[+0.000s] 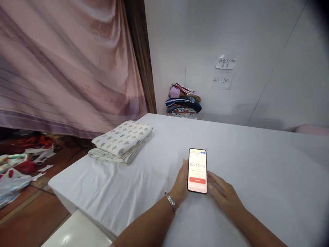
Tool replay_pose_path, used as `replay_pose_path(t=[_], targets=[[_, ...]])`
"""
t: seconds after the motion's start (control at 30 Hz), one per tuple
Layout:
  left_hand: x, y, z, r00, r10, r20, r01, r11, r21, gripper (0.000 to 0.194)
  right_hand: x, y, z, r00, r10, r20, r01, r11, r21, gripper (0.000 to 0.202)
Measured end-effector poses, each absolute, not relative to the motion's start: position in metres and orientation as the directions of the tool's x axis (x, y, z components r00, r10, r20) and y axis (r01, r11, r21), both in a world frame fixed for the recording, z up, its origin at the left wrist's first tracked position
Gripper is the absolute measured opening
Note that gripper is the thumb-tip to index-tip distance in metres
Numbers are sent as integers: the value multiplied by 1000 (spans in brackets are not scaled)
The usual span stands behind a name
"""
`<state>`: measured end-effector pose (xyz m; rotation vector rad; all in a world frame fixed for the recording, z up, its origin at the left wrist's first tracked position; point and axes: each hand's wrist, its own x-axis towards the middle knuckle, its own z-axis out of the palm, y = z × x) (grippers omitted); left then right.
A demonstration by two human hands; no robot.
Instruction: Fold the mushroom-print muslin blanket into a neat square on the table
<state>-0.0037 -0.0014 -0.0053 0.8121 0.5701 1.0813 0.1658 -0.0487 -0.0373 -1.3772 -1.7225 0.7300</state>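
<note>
A smartphone is held upright between my two hands above the white-covered table. Its lit screen shows a timer at 00:00:00 over an orange button. My left hand grips the phone's left edge, its fingers partly hidden behind it; a silver bracelet circles that wrist. At the right edge, my right hand holds the phone with thumb and fingers against its side. To the left on the table lies a folded white cloth with grey and a few coloured prints, apart from both hands.
The table has a white cover. Behind its far edge rises a pile of folded fabrics against the wall, below a paper sign reading 45-50. A pink curtain hangs at left, above plastic bags on the floor.
</note>
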Motion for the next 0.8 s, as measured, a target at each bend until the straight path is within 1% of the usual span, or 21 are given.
replay_pose_path(t=[0.37, 0.53, 0.63, 0.8], targets=[[-4, 0, -4, 377, 926, -16, -539, 233, 809, 55, 168, -47, -42, -91, 968, 233, 503, 247, -828, 45], [-3, 0, -3, 358, 933, -34, -534, 235, 812, 54, 169, -48, -42, -100, 973, 207, 509, 229, -829, 47], [-3, 1, -3, 358, 932, -58, -525, 252, 813, 54, 169, -48, -42, -109, 967, 228, 532, 251, -809, 47], [-3, 1, -3, 360, 932, -51, -518, 245, 820, 56, 170, -47, -44, -118, 957, 264, 529, 285, -799, 47]])
